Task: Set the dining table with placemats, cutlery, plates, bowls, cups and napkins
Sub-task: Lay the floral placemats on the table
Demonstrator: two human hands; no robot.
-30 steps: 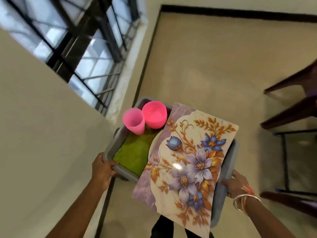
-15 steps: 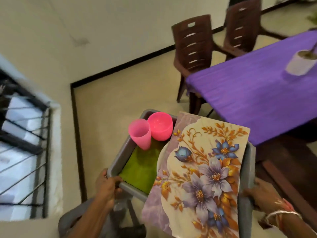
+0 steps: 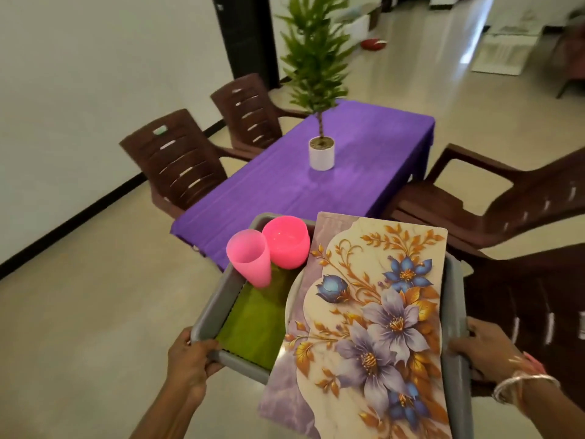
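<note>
I carry a grey tray [image 3: 211, 312] in front of me, above the floor. My left hand [image 3: 190, 359] grips its near left corner and my right hand [image 3: 484, 346] grips its right rim. A floral placemat [image 3: 373, 318] lies slanted over the tray's right side, overhanging the near edge, with a white plate rim [image 3: 289, 299] showing beneath. A green napkin [image 3: 253, 324] lies flat on the left. A pink cup [image 3: 250, 261] leans beside a pink bowl [image 3: 286, 240] at the far left corner. No cutlery shows.
The dining table [image 3: 364, 172] with a purple cloth stands just ahead, a potted plant [image 3: 321, 152] at its middle. Two brown chairs [image 3: 180, 163] stand along its left side, others [image 3: 506, 198] on the right. Beige floor lies to the left.
My view has swung from the window and wall to the dining table, now straight ahead. The tray stays held in both hands, its load unchanged.
</note>
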